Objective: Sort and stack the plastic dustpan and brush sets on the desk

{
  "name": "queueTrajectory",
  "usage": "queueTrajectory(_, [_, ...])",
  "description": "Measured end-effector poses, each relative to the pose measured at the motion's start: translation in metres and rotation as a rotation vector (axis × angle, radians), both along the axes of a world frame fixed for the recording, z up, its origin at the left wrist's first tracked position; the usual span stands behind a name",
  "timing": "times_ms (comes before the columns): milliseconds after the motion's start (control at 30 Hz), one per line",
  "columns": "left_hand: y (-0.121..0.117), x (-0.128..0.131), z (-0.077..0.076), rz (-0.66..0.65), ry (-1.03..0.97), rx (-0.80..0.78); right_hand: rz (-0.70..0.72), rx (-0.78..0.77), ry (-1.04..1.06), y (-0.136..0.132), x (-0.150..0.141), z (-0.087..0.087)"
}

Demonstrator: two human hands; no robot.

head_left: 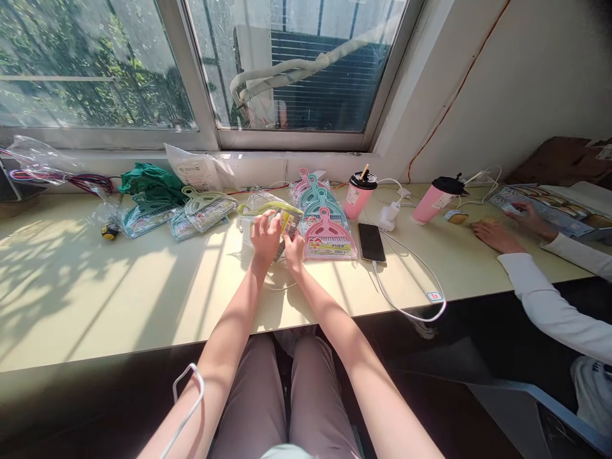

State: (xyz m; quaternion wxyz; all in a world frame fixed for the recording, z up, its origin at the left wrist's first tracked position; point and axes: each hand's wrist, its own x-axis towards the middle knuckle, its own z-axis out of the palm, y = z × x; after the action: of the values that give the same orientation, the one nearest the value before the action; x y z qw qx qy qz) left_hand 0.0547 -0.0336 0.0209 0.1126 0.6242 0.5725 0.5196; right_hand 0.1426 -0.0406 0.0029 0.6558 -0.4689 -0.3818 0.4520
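Both my hands hold a yellow-green mini dustpan set with a yellow label, tilted above the table. My left hand is closed over its top, the fingers bent round it. Its lower right side is pinched by my right hand, thumb against the label. Clear plastic wrap lies beside my left hand. Just right of my hands is a row of overlapping dustpan sets, with a pink one in front and a teal one behind. The brush in my grip is mostly hidden.
Packed dustpan sets, a green bag and a tape measure lie left. Rightward are a phone on a white cable, a charger and two pink cups. A co-worker's hands are at far right.
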Motion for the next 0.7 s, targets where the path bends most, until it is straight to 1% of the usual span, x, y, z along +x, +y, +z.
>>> queueTrajectory(133, [0.001,0.003,-0.003,-0.063,0.010,-0.017,-0.001,0.006,0.021,0.003,-0.001,-0.004])
queueTrajectory(267, [-0.002,0.007,-0.005,-0.098,0.098,-0.019,-0.094,0.000,0.063,0.007,0.002,-0.008])
queueTrajectory(400, [-0.006,0.016,-0.006,-0.167,0.073,0.020,-0.181,-0.046,0.087,0.013,0.008,-0.010])
queueTrajectory(467, [-0.008,0.022,-0.006,-0.173,0.101,0.022,-0.206,-0.035,0.116,0.017,0.012,-0.011])
queueTrajectory(533, [-0.010,0.026,-0.006,-0.139,0.213,-0.008,-0.241,-0.004,0.138,0.022,0.016,-0.012])
queueTrajectory(633, [-0.014,0.029,-0.005,-0.032,0.424,-0.053,-0.319,0.009,0.143,0.030,0.023,-0.016])
queueTrajectory(700, [-0.015,0.028,-0.005,0.042,0.519,-0.049,-0.369,0.011,0.146,0.034,0.029,-0.019])
